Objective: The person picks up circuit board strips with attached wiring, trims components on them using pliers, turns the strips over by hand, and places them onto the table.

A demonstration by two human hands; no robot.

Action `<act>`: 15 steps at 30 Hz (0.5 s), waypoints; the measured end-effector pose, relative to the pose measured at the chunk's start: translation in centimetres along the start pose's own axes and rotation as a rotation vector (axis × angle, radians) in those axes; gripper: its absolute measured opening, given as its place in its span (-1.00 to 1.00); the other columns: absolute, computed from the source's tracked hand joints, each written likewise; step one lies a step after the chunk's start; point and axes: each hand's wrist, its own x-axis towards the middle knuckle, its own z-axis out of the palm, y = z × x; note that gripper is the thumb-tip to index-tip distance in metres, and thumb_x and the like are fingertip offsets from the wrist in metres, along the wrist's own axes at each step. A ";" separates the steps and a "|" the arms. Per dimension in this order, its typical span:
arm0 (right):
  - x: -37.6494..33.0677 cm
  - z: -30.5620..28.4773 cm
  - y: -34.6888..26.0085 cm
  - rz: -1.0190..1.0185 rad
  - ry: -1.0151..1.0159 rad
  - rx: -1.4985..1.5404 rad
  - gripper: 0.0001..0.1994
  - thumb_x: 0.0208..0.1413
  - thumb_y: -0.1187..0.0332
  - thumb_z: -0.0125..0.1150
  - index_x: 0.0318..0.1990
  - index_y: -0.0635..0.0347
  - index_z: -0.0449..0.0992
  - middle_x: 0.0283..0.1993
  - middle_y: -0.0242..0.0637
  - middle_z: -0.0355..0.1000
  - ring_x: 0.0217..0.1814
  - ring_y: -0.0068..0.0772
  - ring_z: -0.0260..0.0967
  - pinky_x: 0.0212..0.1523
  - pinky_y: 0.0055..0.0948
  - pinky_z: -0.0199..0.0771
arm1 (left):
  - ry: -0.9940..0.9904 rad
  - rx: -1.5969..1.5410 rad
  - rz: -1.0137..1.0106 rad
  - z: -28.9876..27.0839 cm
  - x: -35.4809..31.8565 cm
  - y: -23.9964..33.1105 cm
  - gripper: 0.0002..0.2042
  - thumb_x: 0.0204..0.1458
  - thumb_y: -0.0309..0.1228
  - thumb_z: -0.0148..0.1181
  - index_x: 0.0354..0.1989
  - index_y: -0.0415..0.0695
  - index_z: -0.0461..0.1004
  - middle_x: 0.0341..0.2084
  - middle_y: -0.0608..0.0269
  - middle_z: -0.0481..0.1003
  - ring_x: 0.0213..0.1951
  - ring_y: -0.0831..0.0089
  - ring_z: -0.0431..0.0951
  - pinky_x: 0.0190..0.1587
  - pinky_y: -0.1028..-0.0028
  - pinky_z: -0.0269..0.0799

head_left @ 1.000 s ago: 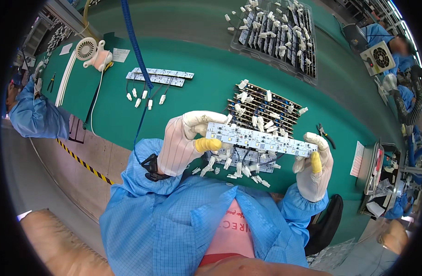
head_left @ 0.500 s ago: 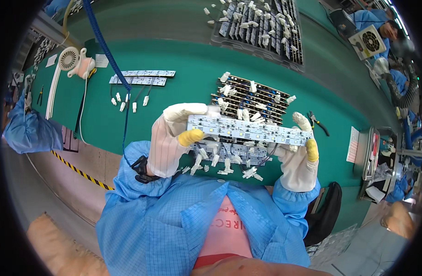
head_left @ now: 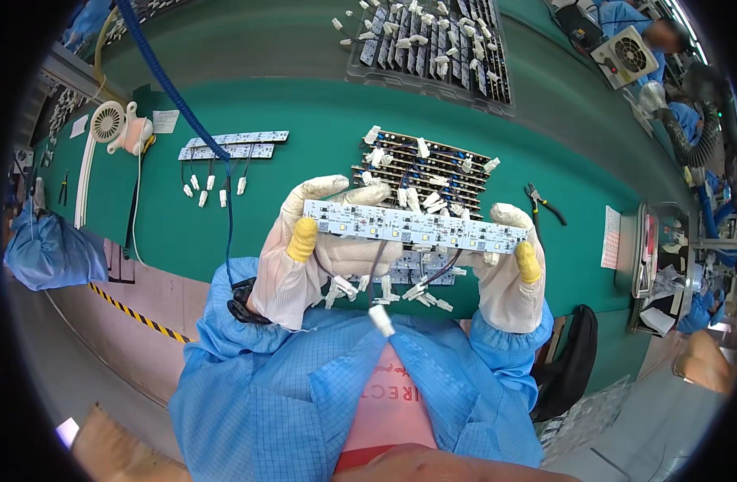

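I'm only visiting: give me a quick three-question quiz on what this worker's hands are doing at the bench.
1. True or false: both gloved hands hold the white LED strip board by its ends.
2. What hangs below the board? A) a white connector on wires B) a screwdriver C) a cloth
3. Which tool lies on the green mat to the right of the board?

Key: 1 true: left hand, right hand. 2 A: connector. 3 pliers.

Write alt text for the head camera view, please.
Two white-gloved hands, left and right, hold a long white LED strip board by its ends above a green workbench. Under it lies a stack of similar boards with white connectors.
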 end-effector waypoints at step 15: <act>0.2 -1.5 -0.4 -0.031 0.080 -0.377 -0.55 0.09 0.23 0.15 0.03 0.37 0.28 -0.34 -0.23 0.43 -0.36 -0.34 0.45 -0.39 -0.44 0.50 | 0.068 0.586 0.173 -1.7 -0.8 0.5 -0.45 -0.03 -0.39 0.25 0.12 -0.34 0.22 -0.04 0.05 0.41 -0.09 0.39 0.48 -0.07 0.44 0.46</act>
